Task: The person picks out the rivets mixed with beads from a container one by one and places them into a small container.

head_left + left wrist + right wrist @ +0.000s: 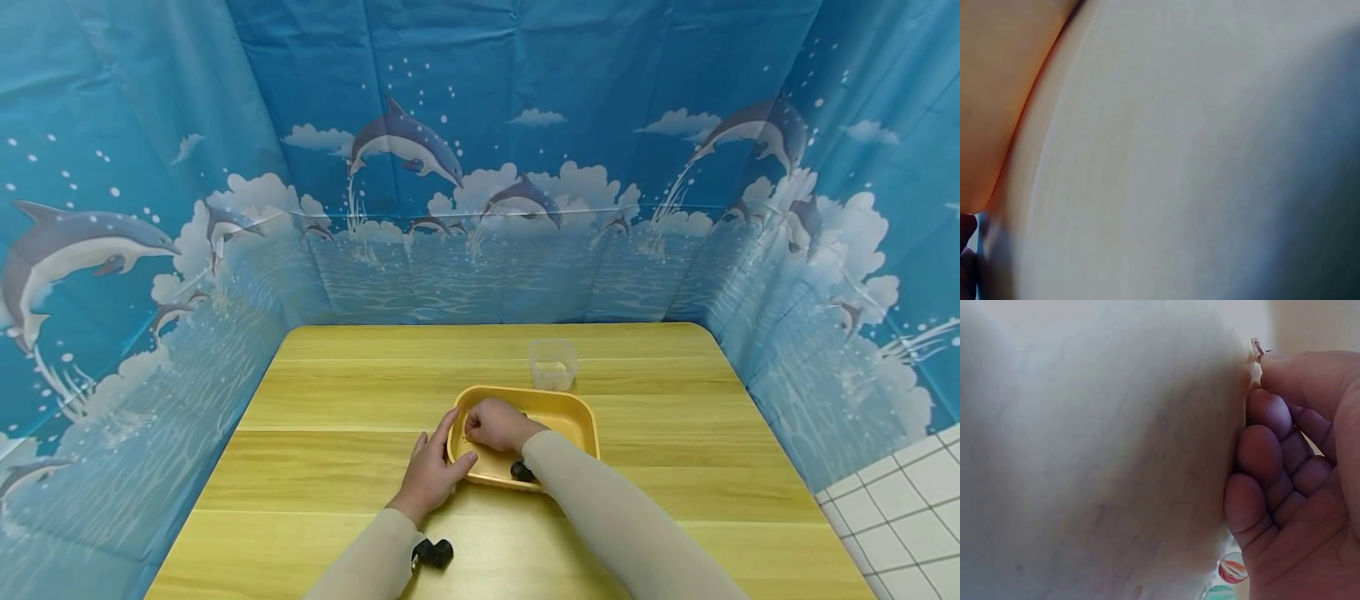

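Blue dolphin-printed curtains (480, 46) are hanging beyond the right hand (497, 423) and on either side. A wood-grain table (337, 467) is spreading beneath it; white tiles (907, 518) are showing well to its right.

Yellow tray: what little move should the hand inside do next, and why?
Probably lift the small shiny piece gently upward: the right hand, inside the yellow tray, seems to pinch it already, and the left hand touches the tray's side, which may help steady it.
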A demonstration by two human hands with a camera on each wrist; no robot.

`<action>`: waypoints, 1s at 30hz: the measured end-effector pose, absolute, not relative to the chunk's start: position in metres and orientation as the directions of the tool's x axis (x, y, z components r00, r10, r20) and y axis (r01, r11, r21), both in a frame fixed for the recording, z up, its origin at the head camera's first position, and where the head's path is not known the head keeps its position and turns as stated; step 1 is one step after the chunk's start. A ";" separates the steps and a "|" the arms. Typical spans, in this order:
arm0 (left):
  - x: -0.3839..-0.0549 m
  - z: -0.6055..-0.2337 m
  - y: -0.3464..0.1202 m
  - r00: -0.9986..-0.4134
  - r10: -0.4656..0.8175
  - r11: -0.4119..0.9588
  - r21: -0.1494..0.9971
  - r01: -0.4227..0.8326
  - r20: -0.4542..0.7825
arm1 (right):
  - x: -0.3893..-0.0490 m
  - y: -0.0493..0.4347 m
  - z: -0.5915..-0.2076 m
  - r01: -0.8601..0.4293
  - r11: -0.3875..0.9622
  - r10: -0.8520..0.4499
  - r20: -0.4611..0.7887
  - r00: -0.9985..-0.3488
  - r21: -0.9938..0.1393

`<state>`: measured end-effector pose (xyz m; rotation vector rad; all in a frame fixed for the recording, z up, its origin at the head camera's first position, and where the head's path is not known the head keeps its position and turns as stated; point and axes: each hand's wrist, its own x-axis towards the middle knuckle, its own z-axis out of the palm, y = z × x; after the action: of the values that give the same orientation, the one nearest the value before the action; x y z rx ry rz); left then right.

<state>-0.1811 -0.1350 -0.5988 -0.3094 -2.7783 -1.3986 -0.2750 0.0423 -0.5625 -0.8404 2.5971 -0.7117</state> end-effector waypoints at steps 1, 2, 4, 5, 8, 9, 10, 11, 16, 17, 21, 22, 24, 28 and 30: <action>-0.181 -0.599 -0.135 -0.980 0.169 0.580 0.794 0.183 0.102 | -0.275 0.042 -0.562 -0.455 0.704 -0.613 -0.144 -0.777 -0.546; -0.181 -0.599 -0.135 -0.980 0.169 0.578 0.795 0.182 0.102 | -0.274 0.042 -0.561 -0.453 0.704 -0.612 -0.144 -0.777 -0.546; -0.181 -0.598 -0.135 -0.980 0.170 0.576 0.797 0.182 0.101 | -0.274 0.042 -0.560 -0.452 0.705 -0.611 -0.146 -0.778 -0.546; -0.181 -0.598 -0.135 -0.980 0.170 0.574 0.799 0.182 0.102 | -0.274 0.042 -0.560 -0.453 0.707 -0.611 -0.147 -0.778 -0.543; -0.181 -0.598 -0.135 -0.980 0.169 0.570 0.801 0.183 0.104 | -0.273 0.042 -0.560 -0.454 0.706 -0.612 -0.146 -0.777 -0.543; -0.181 -0.599 -0.135 -0.980 0.168 0.570 0.801 0.183 0.105 | -0.273 0.042 -0.560 -0.456 0.706 -0.613 -0.146 -0.777 -0.541; -0.181 -0.599 -0.135 -0.980 0.167 0.569 0.802 0.184 0.106 | -0.273 0.042 -0.560 -0.458 0.706 -0.613 -0.144 -0.776 -0.540; -0.181 -0.599 -0.135 -0.980 0.166 0.568 0.802 0.184 0.107 | -0.273 0.042 -0.560 -0.458 0.706 -0.614 -0.144 -0.776 -0.540; -0.181 -0.599 -0.135 -0.980 0.162 0.570 0.801 0.185 0.111 | -0.274 0.042 -0.560 -0.458 0.706 -0.614 -0.145 -0.776 -0.540; -0.181 -0.599 -0.135 -0.981 0.162 0.570 0.801 0.184 0.110 | -0.274 0.042 -0.561 -0.457 0.706 -0.614 -0.146 -0.776 -0.541; -0.180 -0.597 -0.134 -0.981 0.163 0.573 0.799 0.182 0.107 | -0.274 0.042 -0.561 -0.456 0.706 -0.613 -0.145 -0.776 -0.542; -0.180 -0.597 -0.134 -0.981 0.163 0.573 0.799 0.182 0.106 | -0.274 0.042 -0.562 -0.456 0.705 -0.613 -0.144 -0.777 -0.543; -0.180 -0.596 -0.134 -0.981 0.163 0.575 0.797 0.183 0.107 | -0.274 0.042 -0.562 -0.455 0.703 -0.613 -0.141 -0.777 -0.547; -0.180 -0.596 -0.134 -0.980 0.166 0.578 0.794 0.187 0.111 | -0.274 0.043 -0.562 -0.454 0.700 -0.612 -0.136 -0.779 -0.550; -0.180 -0.596 -0.134 -0.979 0.168 0.579 0.793 0.191 0.113 | -0.274 0.043 -0.562 -0.455 0.700 -0.612 -0.134 -0.780 -0.550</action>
<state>-0.1802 -0.1342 -0.5964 -0.3151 -2.7687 -1.3945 -0.2737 0.0429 -0.5619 -0.8408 2.6036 -0.7235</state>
